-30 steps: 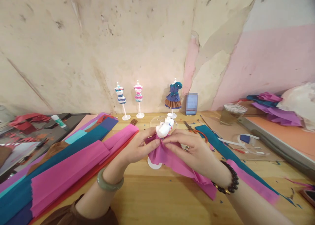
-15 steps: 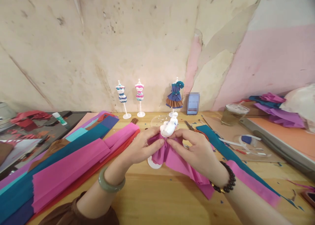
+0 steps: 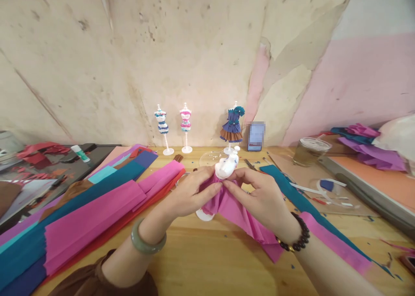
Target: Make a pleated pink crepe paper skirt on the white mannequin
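Note:
A small white mannequin (image 3: 224, 168) leans over, tilted to the right, between my hands, its white base (image 3: 205, 215) showing below my left hand. Pink crepe paper (image 3: 238, 214) is gathered in folds around its waist, and a loose length trails down to the right. My left hand (image 3: 194, 192) pinches the gathers at the waist from the left, thumb forward. From the right, my right hand (image 3: 257, 194) pinches the same paper, its thumb close to the left thumb. The fingers behind the mannequin are partly hidden.
Two banded mannequins (image 3: 162, 127) and one in a blue and brown dress (image 3: 231, 125) stand by the wall, near a phone (image 3: 256, 137). Crepe strips (image 3: 97, 218) lie left. Scissors (image 3: 249, 163), a teal strip (image 3: 298, 201) and a lidded cup (image 3: 309, 152) are to the right.
The mannequin's top has shifted slightly right and leans a little more. Both hands stay at its waist, with their thumbs slightly moved along the pink gathers.

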Demonstrator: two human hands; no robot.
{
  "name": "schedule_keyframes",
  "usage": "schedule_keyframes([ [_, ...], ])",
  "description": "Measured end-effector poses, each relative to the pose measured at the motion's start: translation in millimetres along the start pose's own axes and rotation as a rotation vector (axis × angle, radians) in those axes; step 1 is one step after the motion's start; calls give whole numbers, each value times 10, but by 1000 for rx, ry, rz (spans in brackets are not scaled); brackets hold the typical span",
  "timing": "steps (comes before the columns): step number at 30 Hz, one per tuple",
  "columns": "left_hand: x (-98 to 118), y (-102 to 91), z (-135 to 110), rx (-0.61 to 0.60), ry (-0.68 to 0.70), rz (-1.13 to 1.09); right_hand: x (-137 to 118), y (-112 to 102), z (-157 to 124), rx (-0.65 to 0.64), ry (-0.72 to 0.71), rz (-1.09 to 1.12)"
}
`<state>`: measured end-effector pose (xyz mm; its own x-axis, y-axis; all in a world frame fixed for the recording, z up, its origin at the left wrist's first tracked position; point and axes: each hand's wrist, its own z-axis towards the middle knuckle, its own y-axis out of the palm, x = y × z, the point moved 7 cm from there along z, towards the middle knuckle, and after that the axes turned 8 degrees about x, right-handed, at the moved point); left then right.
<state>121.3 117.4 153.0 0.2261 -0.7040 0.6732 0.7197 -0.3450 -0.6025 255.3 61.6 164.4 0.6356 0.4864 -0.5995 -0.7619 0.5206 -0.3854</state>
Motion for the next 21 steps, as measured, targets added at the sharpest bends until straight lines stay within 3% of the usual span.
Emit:
schedule_keyframes([
  [10, -17, -8, 11, 116, 23, 13, -60, -13, 2, 4, -62, -1],
  [17, 55, -94, 41, 101, 132, 100, -54, 21, 18, -126, -47, -1],
  [21, 0, -108, 63, 82, 113, 115, -16, 34, 22, -181, 8, 2],
])
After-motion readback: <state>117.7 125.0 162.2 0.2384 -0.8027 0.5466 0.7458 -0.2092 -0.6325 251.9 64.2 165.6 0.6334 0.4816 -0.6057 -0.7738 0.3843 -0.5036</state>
